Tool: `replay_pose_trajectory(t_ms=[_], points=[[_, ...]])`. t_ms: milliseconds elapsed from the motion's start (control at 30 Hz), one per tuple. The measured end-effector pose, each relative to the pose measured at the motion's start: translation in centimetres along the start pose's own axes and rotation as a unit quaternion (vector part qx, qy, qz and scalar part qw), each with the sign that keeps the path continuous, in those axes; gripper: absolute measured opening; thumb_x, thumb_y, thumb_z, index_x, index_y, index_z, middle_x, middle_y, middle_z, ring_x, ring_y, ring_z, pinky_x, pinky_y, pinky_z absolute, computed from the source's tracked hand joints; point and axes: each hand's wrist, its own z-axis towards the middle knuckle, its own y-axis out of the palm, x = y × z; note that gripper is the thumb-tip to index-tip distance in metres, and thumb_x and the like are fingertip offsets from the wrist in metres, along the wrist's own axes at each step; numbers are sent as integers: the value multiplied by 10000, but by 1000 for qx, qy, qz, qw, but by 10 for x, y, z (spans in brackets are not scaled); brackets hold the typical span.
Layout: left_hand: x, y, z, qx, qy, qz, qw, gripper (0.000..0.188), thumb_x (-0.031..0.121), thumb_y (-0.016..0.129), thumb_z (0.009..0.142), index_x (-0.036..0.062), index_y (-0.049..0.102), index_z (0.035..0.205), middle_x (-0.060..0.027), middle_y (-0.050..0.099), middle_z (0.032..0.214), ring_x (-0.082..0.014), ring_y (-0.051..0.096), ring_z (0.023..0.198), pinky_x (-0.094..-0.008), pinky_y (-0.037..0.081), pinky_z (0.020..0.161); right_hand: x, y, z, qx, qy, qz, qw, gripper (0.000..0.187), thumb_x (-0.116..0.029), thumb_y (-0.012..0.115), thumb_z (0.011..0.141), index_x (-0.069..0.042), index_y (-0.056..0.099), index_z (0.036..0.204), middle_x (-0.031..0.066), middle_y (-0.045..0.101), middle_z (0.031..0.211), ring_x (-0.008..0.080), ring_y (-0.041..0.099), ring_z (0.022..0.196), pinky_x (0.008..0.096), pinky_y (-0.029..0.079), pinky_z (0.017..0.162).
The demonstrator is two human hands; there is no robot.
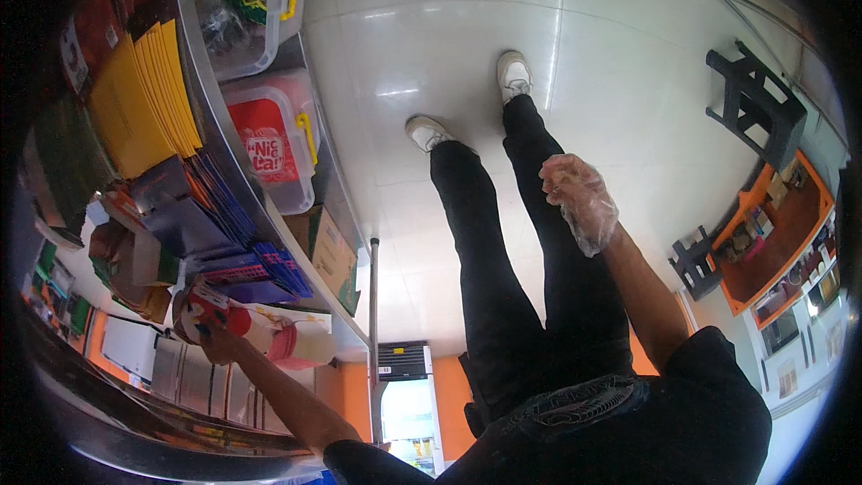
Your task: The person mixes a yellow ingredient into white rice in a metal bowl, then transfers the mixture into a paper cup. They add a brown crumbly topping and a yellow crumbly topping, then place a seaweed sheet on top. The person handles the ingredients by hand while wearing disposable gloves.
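Note:
My left hand [218,341] reaches in at the stocked steel counter on the left. Its fingers are closed around a red and white container [196,307], partly covered by them; I cannot make out its exact kind. More red and white cup-like containers [255,327] stand beside that hand, close to a pinkish white tub [308,344]. My right hand [579,202] wears a clear plastic glove, loose at the wrist. It hangs in front of my right leg with the fingers curled in, and nothing shows in it.
Yellow folded packaging [144,99] and blue-purple packets [224,224] line the steel counter [247,148]. Below it sit clear lidded bins [301,189] and a cardboard box [330,256]. A metal post [373,296] rises beside me. Black stools [763,103] and an orange-edged unit [777,233] stand at right.

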Motion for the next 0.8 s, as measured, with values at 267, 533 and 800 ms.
replay_pose_trajectory(t_ms=[267,533,800], points=[[-15,-9,-23,-68,31,-170,983,509,424,824,806,-42,732,989,-179,726,999,-250,710,830,-339,620,736,-8,-6,5,-21,16,19,999,135,-141,628,982,-79,622,1101,12,627,999,97,574,867,250,487,747],[-18,-10,-57,34,25,-290,956,386,239,703,919,37,665,1246,-196,690,1188,-257,697,1013,-351,606,767,-9,-16,3,-18,20,-24,999,162,-152,623,984,-75,607,1125,19,618,1015,100,566,876,258,482,751],[-29,0,-32,9,164,-107,981,473,338,696,877,37,678,1242,-162,750,1008,-337,731,816,-410,573,698,-4,-21,1,-46,0,-17,999,170,-180,619,989,-82,611,1128,15,620,1014,98,566,881,257,478,750]])
